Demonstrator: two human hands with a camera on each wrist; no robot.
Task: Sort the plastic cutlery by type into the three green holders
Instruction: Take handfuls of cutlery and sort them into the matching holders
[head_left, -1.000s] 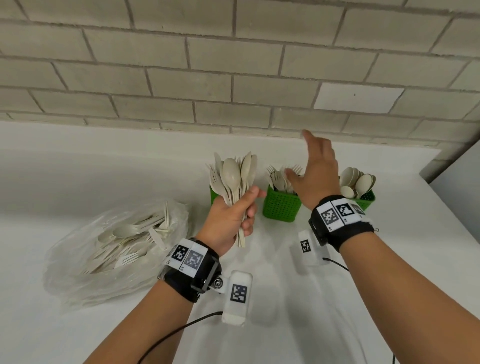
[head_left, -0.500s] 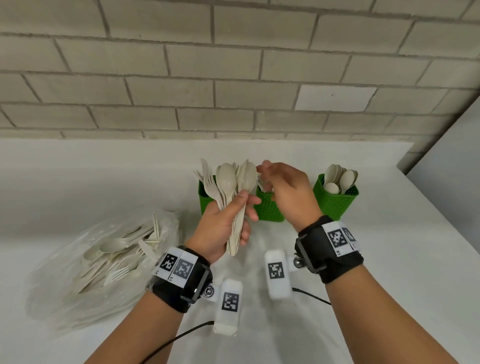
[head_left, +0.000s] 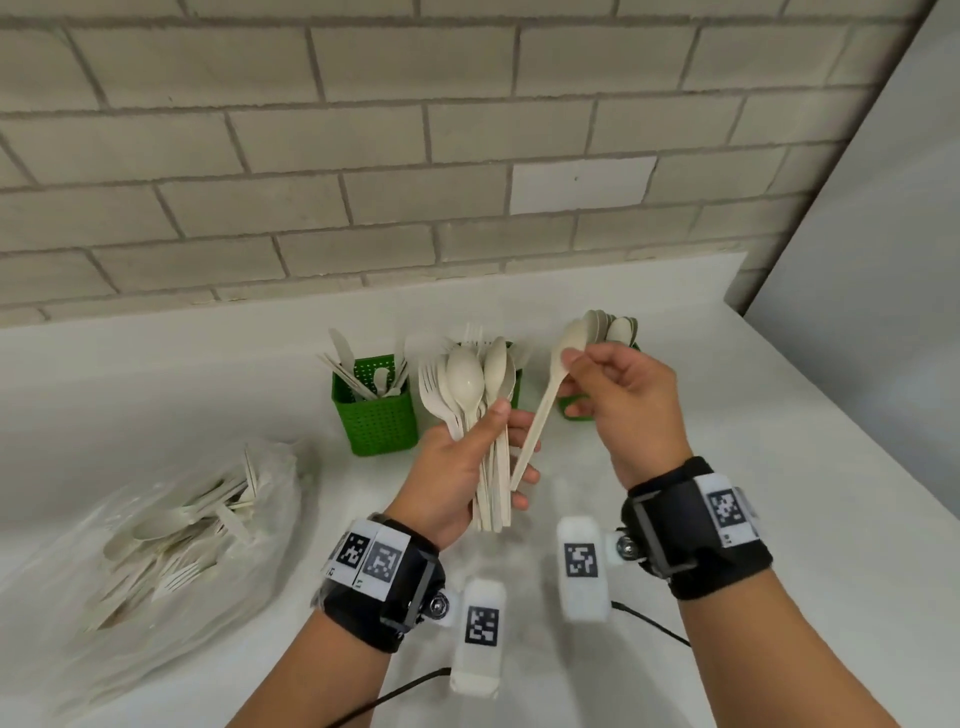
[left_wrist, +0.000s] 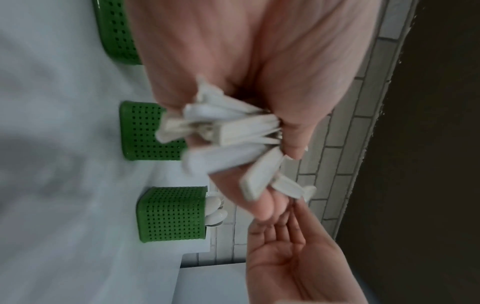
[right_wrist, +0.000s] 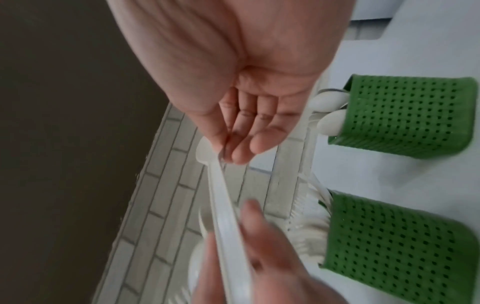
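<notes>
My left hand grips a bunch of beige plastic spoons and forks by the handles; the handle ends stick out of the fist in the left wrist view. My right hand pinches a single spoon just below its bowl, its handle slanting down toward the bunch; the right wrist view shows that spoon between thumb and fingers. Three green holders stand at the back: the left holder with knives, the middle holder with forks, mostly behind the bunch, and the right holder with spoons.
A clear plastic bag with several loose cutlery pieces lies on the white counter at the left. A brick wall rises behind the holders. The counter's right edge runs beside a grey panel.
My right hand came back from the middle holder to the bunch, pinched one spoon and drew it out to the right. The left hand kept its grip on the bunch.
</notes>
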